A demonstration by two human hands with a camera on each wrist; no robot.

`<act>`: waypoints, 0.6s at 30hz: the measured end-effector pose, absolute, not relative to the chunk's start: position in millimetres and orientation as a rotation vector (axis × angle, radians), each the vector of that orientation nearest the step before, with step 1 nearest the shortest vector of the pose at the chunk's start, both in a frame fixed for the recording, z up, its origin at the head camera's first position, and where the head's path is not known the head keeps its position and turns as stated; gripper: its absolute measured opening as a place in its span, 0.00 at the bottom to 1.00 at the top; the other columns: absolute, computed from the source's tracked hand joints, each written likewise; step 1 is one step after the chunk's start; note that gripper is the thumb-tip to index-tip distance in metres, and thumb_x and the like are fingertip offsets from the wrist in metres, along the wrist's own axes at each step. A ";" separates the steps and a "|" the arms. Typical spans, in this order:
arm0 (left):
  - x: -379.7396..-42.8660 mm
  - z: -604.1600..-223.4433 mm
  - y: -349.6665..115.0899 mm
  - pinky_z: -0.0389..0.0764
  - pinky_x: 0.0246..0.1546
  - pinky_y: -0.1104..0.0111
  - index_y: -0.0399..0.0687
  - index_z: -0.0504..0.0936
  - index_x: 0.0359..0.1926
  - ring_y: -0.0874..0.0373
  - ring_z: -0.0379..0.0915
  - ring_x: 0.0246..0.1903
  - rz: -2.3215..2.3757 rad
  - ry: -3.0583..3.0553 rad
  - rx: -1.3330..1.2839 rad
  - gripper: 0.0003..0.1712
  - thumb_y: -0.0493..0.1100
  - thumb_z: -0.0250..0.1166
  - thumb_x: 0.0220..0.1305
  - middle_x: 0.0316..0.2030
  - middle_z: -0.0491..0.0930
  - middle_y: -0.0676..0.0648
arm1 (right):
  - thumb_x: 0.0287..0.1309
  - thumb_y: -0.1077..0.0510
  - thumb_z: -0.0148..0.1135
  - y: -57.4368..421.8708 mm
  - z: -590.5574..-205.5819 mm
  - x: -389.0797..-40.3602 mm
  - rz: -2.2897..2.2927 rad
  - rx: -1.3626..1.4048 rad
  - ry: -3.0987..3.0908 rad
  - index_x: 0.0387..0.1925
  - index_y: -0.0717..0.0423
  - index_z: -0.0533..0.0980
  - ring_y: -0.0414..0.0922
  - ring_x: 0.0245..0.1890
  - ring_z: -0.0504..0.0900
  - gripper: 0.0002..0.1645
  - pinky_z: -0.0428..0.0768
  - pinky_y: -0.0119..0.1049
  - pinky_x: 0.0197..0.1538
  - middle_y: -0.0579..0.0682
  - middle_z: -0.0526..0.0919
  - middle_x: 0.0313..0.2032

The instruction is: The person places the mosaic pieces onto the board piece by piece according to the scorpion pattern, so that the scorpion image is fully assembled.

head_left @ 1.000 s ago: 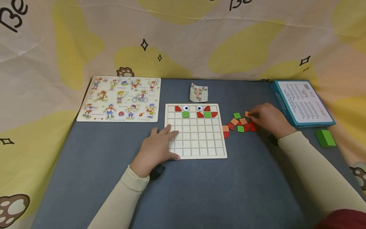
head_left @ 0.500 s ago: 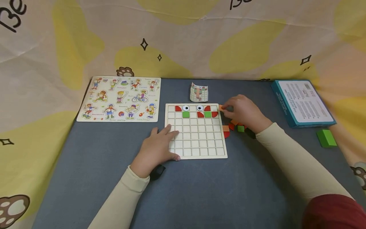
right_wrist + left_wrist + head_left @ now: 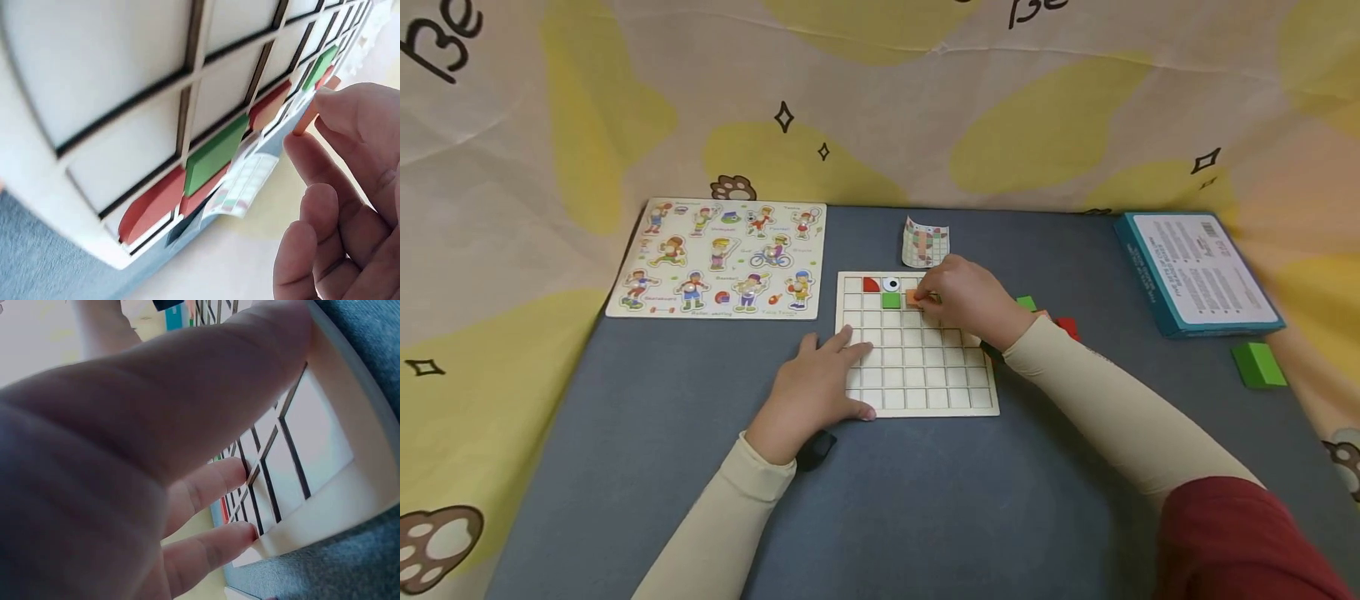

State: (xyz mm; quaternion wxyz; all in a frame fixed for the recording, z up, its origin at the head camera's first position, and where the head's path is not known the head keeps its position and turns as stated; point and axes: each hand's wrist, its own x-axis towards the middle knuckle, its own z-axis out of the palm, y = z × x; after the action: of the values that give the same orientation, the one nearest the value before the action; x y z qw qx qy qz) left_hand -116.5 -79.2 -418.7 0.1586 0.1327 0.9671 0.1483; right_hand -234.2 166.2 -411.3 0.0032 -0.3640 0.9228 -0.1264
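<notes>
A white grid board (image 3: 917, 375) lies on the table, with a red quarter-circle tile (image 3: 871, 285), an eye tile (image 3: 891, 285) and a green square tile (image 3: 891, 300) in its upper cells. My left hand (image 3: 808, 392) rests on the board's left edge, fingers spread and thumb at the lower edge. Over the upper rows, my right hand (image 3: 973, 300) pinches an orange square tile (image 3: 307, 115) between thumb and index finger. The right wrist view shows more tiles seated beyond it, including a green tile (image 3: 215, 153) and a red tile (image 3: 153, 203).
Loose tiles, among them a red one (image 3: 1067, 327), lie right of the board, partly behind the right arm. A small pattern card (image 3: 925, 244) stands behind the board. A picture puzzle (image 3: 718, 258) is at left; a teal box (image 3: 1202, 271) and green block (image 3: 1258, 365) at right.
My right hand has carried the orange tile from the loose pile leftward over the board's upper rows. The left hand has stayed on the board's left edge.
</notes>
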 end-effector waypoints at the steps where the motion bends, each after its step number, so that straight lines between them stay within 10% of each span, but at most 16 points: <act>1: -116.5 -418.6 -79.2 0.83 0.38 0.49 0.57 0.76 0.76 0.37 0.62 0.64 0.425 2.765 0.380 0.57 0.63 0.87 0.45 0.80 0.61 0.43 | 0.64 0.61 0.75 164.7 -412.5 -234.6 -0.386 -1.152 2.891 0.40 0.54 0.91 0.50 0.40 0.79 0.05 0.79 0.44 0.45 0.48 0.92 0.39; 18: -116.7 -416.7 -76.8 0.83 0.39 0.48 0.56 0.75 0.76 0.36 0.61 0.66 0.427 2.759 0.370 0.57 0.62 0.87 0.45 0.80 0.61 0.42 | 0.65 0.64 0.70 158.9 -415.6 -230.7 -0.320 -1.165 2.888 0.41 0.55 0.91 0.51 0.47 0.81 0.07 0.80 0.44 0.53 0.49 0.92 0.42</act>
State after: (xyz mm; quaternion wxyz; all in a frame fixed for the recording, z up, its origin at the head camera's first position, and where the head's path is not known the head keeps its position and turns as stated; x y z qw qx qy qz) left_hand -116.7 -76.8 -416.7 0.1618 0.1296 0.9667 0.1497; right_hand -230.7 158.9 -415.6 0.0054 -0.3722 0.9225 -0.1021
